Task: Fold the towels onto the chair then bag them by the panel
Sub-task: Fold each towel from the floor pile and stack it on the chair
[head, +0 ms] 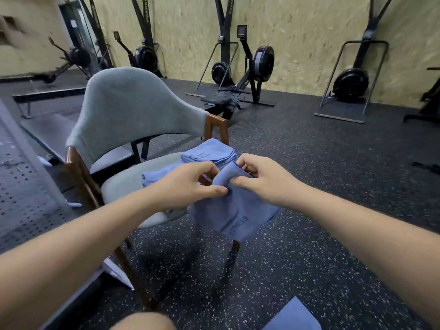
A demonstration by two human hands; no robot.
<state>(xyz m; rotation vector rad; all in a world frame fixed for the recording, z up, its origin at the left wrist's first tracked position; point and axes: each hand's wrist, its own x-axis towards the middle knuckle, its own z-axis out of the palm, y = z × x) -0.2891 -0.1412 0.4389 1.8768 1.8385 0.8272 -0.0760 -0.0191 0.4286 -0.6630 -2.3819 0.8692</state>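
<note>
Pinching a blue towel point(234, 210) between them, left hand point(188, 184) and right hand point(264, 179) hold it over the chair point(123, 184), near a folded stack point(209, 154).

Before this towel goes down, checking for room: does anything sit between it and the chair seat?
Nothing visible does. The left hand and right hand pinch the blue printed towel beside the grey cushioned chair; folded blue towels lie on its seat, with bare cushion beside them.
</note>
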